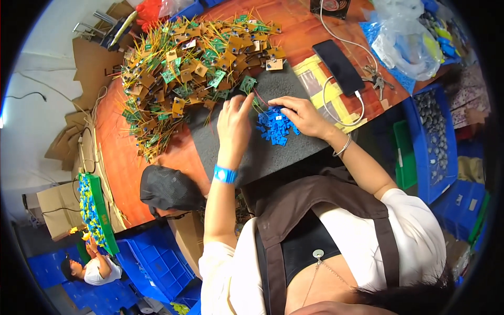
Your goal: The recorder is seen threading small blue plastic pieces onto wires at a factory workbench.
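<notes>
- We've L hand (233,121) just beside green rectangular circuit board (248,83); can't tell if gripping.
- Our R hand (305,116) by small blue plastic pcs (276,130), heaped on dark-grey textured mat (262,160); can't tell grip.

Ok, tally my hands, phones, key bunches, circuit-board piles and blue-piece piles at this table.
Hands: 2 (left hand, right hand)
Phone: 1
Key bunch: 1
Circuit-board pile: 1
Blue-piece pile: 1
Total: 6

Left hand (234,122) straight ahead, back upward — right hand (305,116) near it, aslant inward, loosely curved.
</notes>
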Demonstrator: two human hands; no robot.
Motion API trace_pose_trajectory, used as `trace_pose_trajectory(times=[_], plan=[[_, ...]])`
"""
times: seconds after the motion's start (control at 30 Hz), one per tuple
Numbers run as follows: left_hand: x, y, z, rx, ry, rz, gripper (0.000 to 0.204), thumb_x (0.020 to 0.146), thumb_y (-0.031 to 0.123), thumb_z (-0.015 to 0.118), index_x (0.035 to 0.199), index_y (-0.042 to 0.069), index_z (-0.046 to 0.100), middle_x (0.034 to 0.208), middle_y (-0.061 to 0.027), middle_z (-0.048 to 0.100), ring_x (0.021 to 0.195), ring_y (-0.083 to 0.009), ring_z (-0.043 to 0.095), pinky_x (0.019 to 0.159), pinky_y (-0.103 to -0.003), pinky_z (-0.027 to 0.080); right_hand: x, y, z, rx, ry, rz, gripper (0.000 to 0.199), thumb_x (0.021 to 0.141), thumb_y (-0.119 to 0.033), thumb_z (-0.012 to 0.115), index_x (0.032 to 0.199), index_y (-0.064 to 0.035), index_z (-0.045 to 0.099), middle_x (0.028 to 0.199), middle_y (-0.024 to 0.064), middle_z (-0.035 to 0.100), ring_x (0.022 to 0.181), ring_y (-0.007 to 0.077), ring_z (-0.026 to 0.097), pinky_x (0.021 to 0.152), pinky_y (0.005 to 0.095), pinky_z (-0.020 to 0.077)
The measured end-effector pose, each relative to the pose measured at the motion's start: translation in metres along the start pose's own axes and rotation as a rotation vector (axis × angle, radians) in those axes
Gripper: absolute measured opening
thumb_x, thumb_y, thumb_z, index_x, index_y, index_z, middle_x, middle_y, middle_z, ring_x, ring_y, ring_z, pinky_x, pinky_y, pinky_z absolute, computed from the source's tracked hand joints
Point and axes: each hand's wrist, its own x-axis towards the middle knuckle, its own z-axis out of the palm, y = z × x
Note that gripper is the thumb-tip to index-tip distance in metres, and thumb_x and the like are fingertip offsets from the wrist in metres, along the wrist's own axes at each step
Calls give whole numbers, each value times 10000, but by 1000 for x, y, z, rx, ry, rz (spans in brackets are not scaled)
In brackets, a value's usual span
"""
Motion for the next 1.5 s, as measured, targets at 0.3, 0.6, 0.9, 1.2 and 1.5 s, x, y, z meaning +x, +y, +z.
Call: trace_pose_trajectory(times=[0.3, 0.6, 0.9, 1.2, 1.5], plan=[[12, -5, 8, -523, 347, -145, 172, 900, -29, 656, 1061, 9, 702, 1205, -130, 690, 1185, -323, 621, 1011, -390, 490, -5, -5, 6, 3, 122, -43, 302, 901, -53, 626, 1197, -3, 656, 1162, 172, 687, 1108, 355, 654, 977, 411, 520], [-110, 10, -30, -1195, 360, -926, 217, 1046, 174, 592, 1159, 10, 679, 787, -15, 620, 612, -91, 577, 564, -231, 480, -5, 7, 20, -165, 71, -200, 310, 855, -165, 735, 1129, -25, 696, 1167, 142, 692, 1137, 323, 630, 1021, 418, 470], [-105, 50, -7, -399, 322, -664, 406, 868, 30, 753, 1260, 16, 650, 1123, -142, 630, 923, -244, 645, 747, -362, 547, 5, -34, 16, -365, 170, -229, 118, 818, -90, 734, 923, -42, 711, 919, 80, 697, 1003, 269, 651, 915, 402, 466], [-137, 49, -10, -216, 202, -359, 382, 821, 37, 776, 1188, -11, 682, 1211, -141, 655, 1114, -330, 593, 956, -418, 484, 15, -45, 50, -567, 108, -309, 103, 775, -129, 774, 854, -85, 724, 843, 37, 655, 926, 225, 613, 863, 382, 437], [-147, 45, -12, -71, 319, -380, 378, 810, 42, 782, 1169, -28, 686, 1183, -145, 682, 988, -333, 608, 876, -416, 517, 22, -57, 54, -791, 226, -239, 163, 777, -65, 760, 929, -88, 705, 842, 32, 631, 928, 240, 597, 865, 391, 427]])
